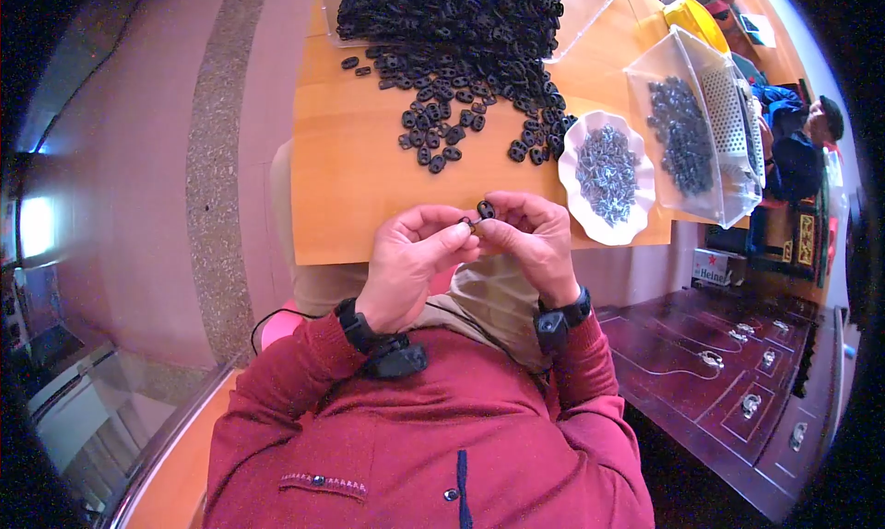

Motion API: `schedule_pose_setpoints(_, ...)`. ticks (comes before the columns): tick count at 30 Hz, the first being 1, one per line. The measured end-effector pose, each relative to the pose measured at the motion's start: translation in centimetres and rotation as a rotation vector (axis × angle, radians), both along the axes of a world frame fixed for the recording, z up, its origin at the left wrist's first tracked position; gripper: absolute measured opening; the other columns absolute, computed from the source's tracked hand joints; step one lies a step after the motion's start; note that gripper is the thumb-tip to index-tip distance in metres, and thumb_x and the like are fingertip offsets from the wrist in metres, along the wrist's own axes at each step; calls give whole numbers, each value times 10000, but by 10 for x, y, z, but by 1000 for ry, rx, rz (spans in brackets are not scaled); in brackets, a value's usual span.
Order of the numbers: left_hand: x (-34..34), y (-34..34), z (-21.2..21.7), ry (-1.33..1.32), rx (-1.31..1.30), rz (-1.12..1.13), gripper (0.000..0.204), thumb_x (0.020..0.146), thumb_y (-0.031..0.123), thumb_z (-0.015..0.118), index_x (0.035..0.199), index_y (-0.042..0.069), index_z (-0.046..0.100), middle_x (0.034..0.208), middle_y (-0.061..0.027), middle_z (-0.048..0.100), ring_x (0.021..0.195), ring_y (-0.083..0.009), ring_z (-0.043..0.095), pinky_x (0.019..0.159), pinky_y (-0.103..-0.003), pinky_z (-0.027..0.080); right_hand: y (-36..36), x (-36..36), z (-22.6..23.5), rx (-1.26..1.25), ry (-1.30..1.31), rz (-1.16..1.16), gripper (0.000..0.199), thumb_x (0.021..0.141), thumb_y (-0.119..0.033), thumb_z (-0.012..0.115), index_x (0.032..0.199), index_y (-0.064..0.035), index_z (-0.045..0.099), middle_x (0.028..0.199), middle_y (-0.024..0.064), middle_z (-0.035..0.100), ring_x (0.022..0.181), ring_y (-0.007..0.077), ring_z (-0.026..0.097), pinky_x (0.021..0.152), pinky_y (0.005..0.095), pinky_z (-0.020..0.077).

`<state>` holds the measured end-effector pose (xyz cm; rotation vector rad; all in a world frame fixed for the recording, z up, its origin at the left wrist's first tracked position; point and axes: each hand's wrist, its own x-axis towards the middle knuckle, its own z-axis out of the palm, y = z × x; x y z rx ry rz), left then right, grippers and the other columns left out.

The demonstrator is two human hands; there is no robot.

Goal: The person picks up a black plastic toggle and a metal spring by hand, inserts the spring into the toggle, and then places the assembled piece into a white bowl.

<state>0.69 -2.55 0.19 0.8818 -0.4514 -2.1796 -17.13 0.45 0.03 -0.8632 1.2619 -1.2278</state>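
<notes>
The held piece point(486, 210) and the loose pieces point(442, 22) are black, the table point(341, 170) orange-brown. The small bits point(607, 170) are silvery, their dish point(608, 235) white. The sweater point(406, 428) is crimson, the trousers point(502, 294) beige, the floor strip point(217, 160) speckled brown.

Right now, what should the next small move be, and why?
Probably a gentle fingertip press: the right hand holds a black piece, and the left hand pinches close beside it, though the detail between them is too small to tell.
</notes>
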Motion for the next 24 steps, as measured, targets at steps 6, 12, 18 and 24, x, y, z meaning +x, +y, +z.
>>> schedule_pose_setpoints(6,0,-2,2,-18,21,16,130,869,-22,592,993,7,614,1034,-144,657,837,-183,652,778,-311,560,1,-3,0,15,65,20,243,837,-5,672,1069,48,625,914,90,688,788,134,656,697,253,545)
schedule_pose_setpoints(12,-1,-5,3,-61,29,2,137,877,-17,578,1006,15,610,1056,-131,657,824,-177,649,777,-311,552,4,4,1,-8,22,-51,209,869,-2,621,1067,65,615,919,94,677,774,146,664,681,259,542)
schedule_pose_setpoints(18,1,-11,4,-118,46,-16,137,884,23,613,1020,5,609,1032,-107,673,783,-132,657,712,-262,557,-6,3,10,-57,344,-10,121,880,-23,600,984,31,628,808,99,656,735,170,676,633,258,525)
schedule_pose_setpoints(24,2,-17,6,-188,66,-75,140,878,-16,570,1015,1,592,1049,-129,658,817,-182,649,770,-323,547,-7,-4,6,-140,415,43,114,882,15,590,987,36,627,872,93,671,756,161,672,649,259,540)
